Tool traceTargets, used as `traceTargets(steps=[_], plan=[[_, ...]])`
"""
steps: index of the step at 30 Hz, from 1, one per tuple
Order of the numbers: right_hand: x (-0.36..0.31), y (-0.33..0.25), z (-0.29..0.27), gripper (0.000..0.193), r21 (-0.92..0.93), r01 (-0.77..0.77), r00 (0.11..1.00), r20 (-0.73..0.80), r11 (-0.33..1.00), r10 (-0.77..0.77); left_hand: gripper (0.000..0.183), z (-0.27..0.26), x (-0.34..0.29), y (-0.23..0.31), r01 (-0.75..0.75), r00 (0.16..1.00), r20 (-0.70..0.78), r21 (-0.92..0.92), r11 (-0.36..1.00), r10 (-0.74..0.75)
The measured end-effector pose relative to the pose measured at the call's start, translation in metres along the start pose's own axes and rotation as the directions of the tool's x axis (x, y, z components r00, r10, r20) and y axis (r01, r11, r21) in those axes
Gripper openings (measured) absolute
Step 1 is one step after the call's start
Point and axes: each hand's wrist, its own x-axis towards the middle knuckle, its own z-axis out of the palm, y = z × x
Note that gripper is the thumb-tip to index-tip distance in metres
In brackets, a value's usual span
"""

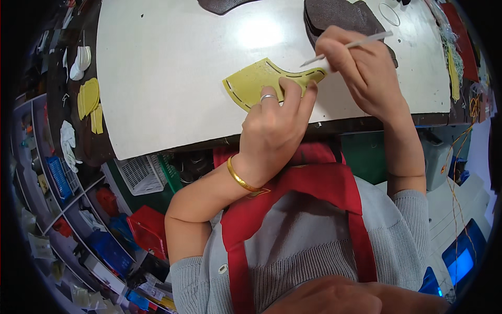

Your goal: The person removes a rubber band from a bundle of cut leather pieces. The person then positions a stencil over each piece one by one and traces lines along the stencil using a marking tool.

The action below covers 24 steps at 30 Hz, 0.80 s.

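A yellow curved template (248,78) with dark slots along its edges lies flat near the table's front edge. My left hand (274,112), with a ring and a gold bangle, presses it down from above with spread fingertips. My right hand (361,68) is closed in a writing grip round a slim pale pen (374,38). The pen's tip is just above the template's narrow right end, beside its upper edge. Whether the tip touches anything I cannot tell. Dark brown leather-like pieces (340,18) lie stacked behind my right hand.
The white tabletop (167,78) has another dark brown piece (225,5) at its far edge. Yellow pieces (89,98) lie on a dark surface at the left. Below are a white basket (140,175), a red bin (149,230) and cluttered shelves. Loose wires (457,178) hang at the right.
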Motion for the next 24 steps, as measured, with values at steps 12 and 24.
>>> traceTargets(steps=[12,24], plan=[[0.018,0.0,0.039,0.034,0.17,-0.104,0.994,0.042,0.98,0.098,0.018,0.002,0.001,0.009,-0.03,0.999,0.027,0.021,0.999,0.029],[-0.016,-0.004,0.004,0.017,0.19,-0.184,0.974,-0.096,0.964,0.205,0.042,0.003,0.005,0.001,-0.026,0.999,-0.016,0.086,0.996,0.028]])
